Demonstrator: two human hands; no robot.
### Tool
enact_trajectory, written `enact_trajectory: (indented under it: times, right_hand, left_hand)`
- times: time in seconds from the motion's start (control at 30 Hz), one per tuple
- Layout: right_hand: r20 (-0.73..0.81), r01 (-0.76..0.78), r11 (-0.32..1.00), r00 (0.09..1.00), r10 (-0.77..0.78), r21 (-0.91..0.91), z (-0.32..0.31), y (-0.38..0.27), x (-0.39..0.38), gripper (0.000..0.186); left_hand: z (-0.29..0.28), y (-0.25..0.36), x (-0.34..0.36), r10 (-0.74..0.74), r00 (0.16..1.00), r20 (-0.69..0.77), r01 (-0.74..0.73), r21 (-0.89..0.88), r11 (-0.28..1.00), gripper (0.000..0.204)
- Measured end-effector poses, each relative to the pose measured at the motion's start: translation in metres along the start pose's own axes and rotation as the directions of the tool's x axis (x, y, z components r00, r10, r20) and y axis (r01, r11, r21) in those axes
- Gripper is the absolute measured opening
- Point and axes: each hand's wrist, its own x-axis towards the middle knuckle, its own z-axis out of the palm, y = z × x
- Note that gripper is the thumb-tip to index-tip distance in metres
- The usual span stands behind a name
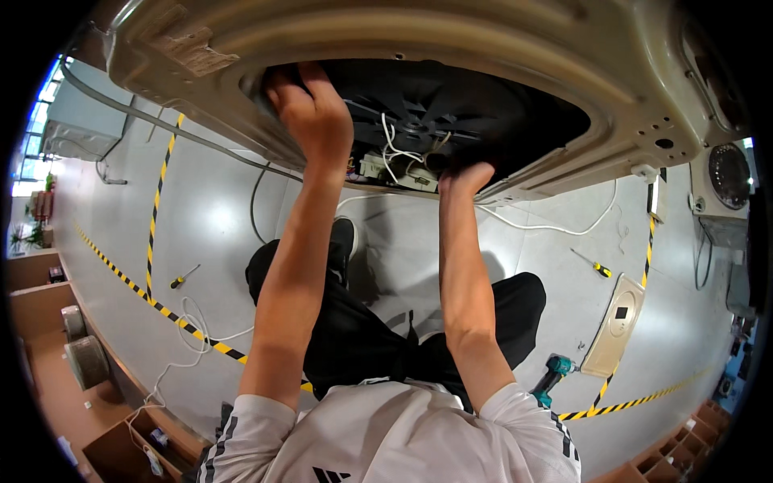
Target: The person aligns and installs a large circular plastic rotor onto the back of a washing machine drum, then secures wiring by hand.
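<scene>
A large beige metal cabinet (483,36), which looks like a washing machine, fills the upper part of the view. Inside its wide oval opening sits a ribbed black round part (415,125), like a tub or pulley cover. My left hand (314,121) reaches in at the opening's left side, bent at the knuckles; its fingertips are lost in the dark. At the lower right of the opening is my right hand (465,179), thumb side showing and the other fingers hidden inside. Between the hands lie white wires (392,149) and a pale fitting (373,167).
On the floor are a screwdriver (183,278) at left, another screwdriver (594,264) at right, a teal power driver (554,377) and a beige panel (616,326). A white cable (555,229) curves under the cabinet. Cardboard boxes (105,386) stand at lower left.
</scene>
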Motion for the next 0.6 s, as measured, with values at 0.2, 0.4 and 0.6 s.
enact_trajectory:
  times: [0.2,0.4,0.6]
  right_hand:
    - [-0.096,-0.146,0.989,0.985,0.145,-0.003,0.010,-0.001,-0.006,0.028]
    - [-0.078,-0.109,0.994,0.991,0.110,0.016,0.012,0.001,-0.012,0.031]
    - [-0.172,-0.216,0.976,0.961,0.217,0.022,-0.015,0.017,0.005,0.034]
  left_hand:
    - [-0.001,0.014,-0.011,-0.002,1.000,0.027,0.002,0.021,1.000,0.034]
    - [-0.004,0.017,-0.007,-0.020,0.999,0.034,0.020,0.022,1.000,0.035]
    - [-0.009,0.014,-0.024,-0.154,0.987,0.039,0.150,0.090,0.984,0.042]
